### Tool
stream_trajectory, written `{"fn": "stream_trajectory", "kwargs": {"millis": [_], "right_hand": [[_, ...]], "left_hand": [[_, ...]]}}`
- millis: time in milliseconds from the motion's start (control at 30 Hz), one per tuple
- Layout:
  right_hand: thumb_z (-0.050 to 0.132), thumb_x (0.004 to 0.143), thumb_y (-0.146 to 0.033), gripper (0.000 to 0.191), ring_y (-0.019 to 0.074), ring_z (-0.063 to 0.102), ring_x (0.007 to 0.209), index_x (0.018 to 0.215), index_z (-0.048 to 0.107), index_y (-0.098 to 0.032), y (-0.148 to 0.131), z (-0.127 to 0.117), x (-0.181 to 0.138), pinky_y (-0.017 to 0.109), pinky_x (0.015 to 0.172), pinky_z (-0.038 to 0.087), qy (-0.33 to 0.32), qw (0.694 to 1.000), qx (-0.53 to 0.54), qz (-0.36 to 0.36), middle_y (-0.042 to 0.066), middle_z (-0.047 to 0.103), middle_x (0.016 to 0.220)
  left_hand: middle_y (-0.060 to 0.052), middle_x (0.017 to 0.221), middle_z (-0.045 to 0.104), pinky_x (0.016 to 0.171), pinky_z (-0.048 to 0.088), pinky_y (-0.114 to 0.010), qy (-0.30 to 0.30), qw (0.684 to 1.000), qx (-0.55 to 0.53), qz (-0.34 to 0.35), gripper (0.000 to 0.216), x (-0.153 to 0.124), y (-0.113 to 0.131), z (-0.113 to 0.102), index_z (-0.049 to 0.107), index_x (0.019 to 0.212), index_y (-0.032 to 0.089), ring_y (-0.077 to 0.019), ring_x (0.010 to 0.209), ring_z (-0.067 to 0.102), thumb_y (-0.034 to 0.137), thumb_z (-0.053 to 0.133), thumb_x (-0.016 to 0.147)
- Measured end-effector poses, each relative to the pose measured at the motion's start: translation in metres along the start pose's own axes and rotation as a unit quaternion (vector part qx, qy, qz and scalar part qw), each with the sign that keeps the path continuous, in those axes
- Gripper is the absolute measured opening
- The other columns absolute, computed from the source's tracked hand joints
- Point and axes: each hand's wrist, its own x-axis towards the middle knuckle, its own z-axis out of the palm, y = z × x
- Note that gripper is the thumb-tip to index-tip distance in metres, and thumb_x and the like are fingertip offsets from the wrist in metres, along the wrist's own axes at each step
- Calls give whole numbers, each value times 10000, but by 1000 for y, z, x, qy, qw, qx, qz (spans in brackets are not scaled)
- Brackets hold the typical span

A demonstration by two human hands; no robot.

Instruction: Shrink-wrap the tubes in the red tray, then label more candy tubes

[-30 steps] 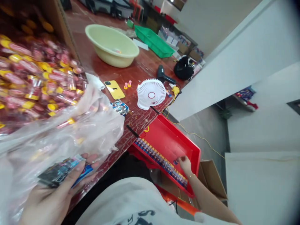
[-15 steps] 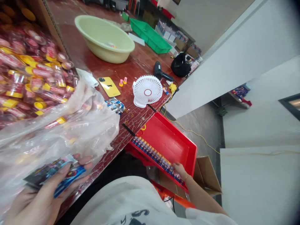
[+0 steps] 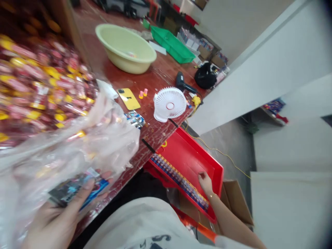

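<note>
My left hand (image 3: 59, 218) is closed around a small stack of printed blue and black packets (image 3: 77, 192), thumb on top, above a clear plastic liner (image 3: 103, 148). Over the red tray (image 3: 186, 148), at its right end, is my right hand (image 3: 205, 183). Its fingers are curled in, and whatever they may hold is hidden. Just below it, a long row of small blue-and-yellow pieces (image 3: 178, 180) lines the tray's near side. The tray juts out from the table edge beside my lap.
A box of pink tubes with yellow caps (image 3: 59, 93) fills the left. On the red table (image 3: 114, 74) are a pale basin (image 3: 127, 58), a yellow phone (image 3: 129, 99), a white fan (image 3: 169, 103), a hair dryer (image 3: 181, 81) and loose packets (image 3: 135, 119). A cardboard box (image 3: 237, 204) stands beyond the tray.
My right hand has lifted off the row of pieces and moved inward over the bare tray floor. My left hand still grips the packets. The whole view has shifted slightly.
</note>
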Motion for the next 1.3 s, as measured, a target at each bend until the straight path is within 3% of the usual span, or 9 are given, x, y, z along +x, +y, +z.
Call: {"fn": "stream_trajectory", "kwargs": {"millis": [133, 300, 433, 533, 733, 967, 1033, 1167, 1300], "right_hand": [[546, 845, -356, 144, 194, 556, 671, 797, 541, -220, -127, 33, -21, 335, 653, 480, -23, 959, 69, -273, 28, 576, 719], [557, 822, -275, 67, 230, 589, 863, 885, 568, -254, -334, 90, -71, 383, 806, 480, -107, 822, 140, -542, 72, 630, 891], [510, 830, -177, 175, 273, 529, 1052, 995, 567, -200, -464, 143, -103, 448, 957, 409, -126, 773, 133, -608, 119, 612, 1028], [527, 797, -125, 261, 314, 493, 1077, 1054, 560, -157, -514, 173, -115, 519, 971, 371, -122, 775, 136, -605, 157, 580, 1067], [524, 790, -100, 238, 266, 533, 1027, 1005, 605, -161, -528, 186, -108, 463, 953, 401, -178, 770, 218, -573, 149, 516, 1166], [530, 859, -377, 274, 170, 597, 799, 1070, 553, -204, -469, 151, -112, 327, 715, 525, -295, 758, 359, -457, 48, 604, 923], [541, 860, -385, 253, 156, 605, 766, 1058, 571, -230, -452, 134, -119, 324, 706, 530, -382, 729, 388, -414, 23, 607, 873], [602, 853, -375, 388, 117, 579, 654, 1215, 473, -322, -437, 102, -128, 270, 589, 504, -597, 613, 376, -355, -18, 584, 849], [645, 841, -332, 293, 114, 575, 721, 1084, 491, -278, -444, 84, -126, 258, 639, 482, -601, 601, 292, -439, -8, 592, 875]], "left_hand": [[-42, 767, 774, 655, 613, -307, -32, 998, -57, -5, 474, -7, 8, -8, 712, 804, 163, -269, 749, 728, 407, 886, 436], [-107, 814, 773, 621, 602, -330, -29, 997, -73, 28, 446, -8, 18, -25, 723, 846, 136, -318, 868, 713, 428, 841, 530], [-120, 880, 771, 657, 588, -314, -23, 994, -100, 29, 441, -12, 16, -42, 733, 876, 149, -304, 913, 703, 428, 834, 549], [-110, 851, 771, 611, 573, -273, 2, 992, -120, 26, 470, -15, 12, -51, 726, 891, 148, -280, 882, 707, 433, 840, 534], [-65, 712, 745, 561, 547, -242, 25, 992, -123, 20, 400, -17, 10, -60, 712, 796, 155, -217, 734, 699, 466, 816, 566], [-18, 607, 698, 452, 449, -185, 29, 987, -154, 28, 357, -9, 6, -61, 698, 704, 159, -120, 515, 599, 434, 842, 527], [15, 541, 647, 441, 427, -181, 25, 987, -154, 40, 347, -5, 6, -59, 691, 685, 160, -96, 467, 545, 415, 852, 512], [19, 580, 635, 423, 391, -193, 15, 989, -133, 65, 393, 1, 7, -55, 721, 770, 163, -96, 470, 504, 393, 861, 483], [27, 561, 616, 481, 411, -213, 39, 989, -72, 126, 304, 6, 9, -54, 724, 702, 168, -110, 503, 504, 395, 835, 532]]}}
